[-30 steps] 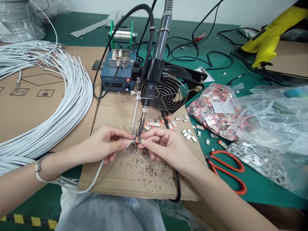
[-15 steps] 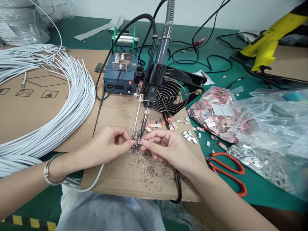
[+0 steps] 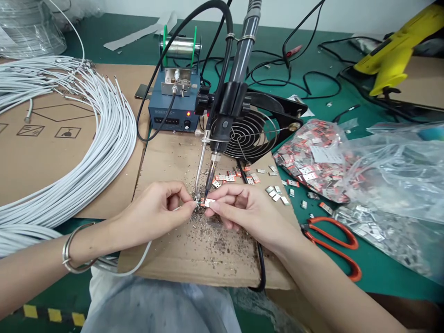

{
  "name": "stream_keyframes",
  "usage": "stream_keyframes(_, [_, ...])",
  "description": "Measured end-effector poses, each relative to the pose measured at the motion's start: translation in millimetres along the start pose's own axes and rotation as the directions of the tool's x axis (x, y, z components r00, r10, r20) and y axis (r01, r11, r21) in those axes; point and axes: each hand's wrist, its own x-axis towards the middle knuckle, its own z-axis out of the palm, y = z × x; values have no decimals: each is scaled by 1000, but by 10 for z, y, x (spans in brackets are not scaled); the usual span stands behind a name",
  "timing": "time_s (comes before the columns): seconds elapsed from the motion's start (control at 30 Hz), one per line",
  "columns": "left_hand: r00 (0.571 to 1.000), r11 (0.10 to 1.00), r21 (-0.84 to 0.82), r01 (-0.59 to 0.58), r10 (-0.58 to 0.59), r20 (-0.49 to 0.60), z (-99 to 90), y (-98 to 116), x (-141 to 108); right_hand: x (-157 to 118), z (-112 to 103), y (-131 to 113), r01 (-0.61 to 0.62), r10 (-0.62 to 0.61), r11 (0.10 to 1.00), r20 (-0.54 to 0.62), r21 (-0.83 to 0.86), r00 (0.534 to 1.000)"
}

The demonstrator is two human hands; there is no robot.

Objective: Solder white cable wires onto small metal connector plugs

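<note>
My left hand (image 3: 166,206) pinches the end of a white cable (image 3: 144,256), which hangs below the palm. Between the thumb and forefinger of my right hand (image 3: 239,206) is a small USB connector (image 3: 208,202) with a red-orange part. Cable end and connector meet under the tip of a soldering iron (image 3: 222,127) clamped upright at a slant. A thin metal feed tube (image 3: 201,166) comes down just left of the tip. Dark specks and solder bits lie on the cardboard (image 3: 166,259) beneath my hands. The exact joint is too small to make out.
Coiled white cables (image 3: 114,152) lie left. Behind stand a blue soldering unit (image 3: 164,111), a solder spool (image 3: 180,46) and a black fan (image 3: 249,132). To the right are loose connectors (image 3: 276,192), a bag of connectors (image 3: 312,157), red-handled scissors (image 3: 333,231) and a yellow tool (image 3: 391,60).
The view has shifted slightly. The connector's pale face and red part show more clearly beneath the iron tip. Both hands keep their grips almost in place.
</note>
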Motion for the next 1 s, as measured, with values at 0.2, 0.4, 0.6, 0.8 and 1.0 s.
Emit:
stream_keyframes(0.2, [1000,1000,7,-16,16,-7,8,-5,4,-5,-31,37,10,-11,999,22,35,1000])
stream_keyframes(0.4, [1000,1000,12,-15,15,-20,11,-1,-12,-4,-34,37,36,-37,998,35,52,999])
stream_keyframes(0.6, [1000,999,33,-1,2,-18,10,9,11,-11,-21,20,33,-33,999,11,-10,999])
stream_keyframes(0.8, [1000,1000,19,-4,4,-25,16,34,-3,-20,-26,32,30,-30,999,23,-20,999])
stream_keyframes(1.0, [1000,999,43,19,-18,-25,27,19,-20,10,-18,39,49,-48,999,29,-22,998])
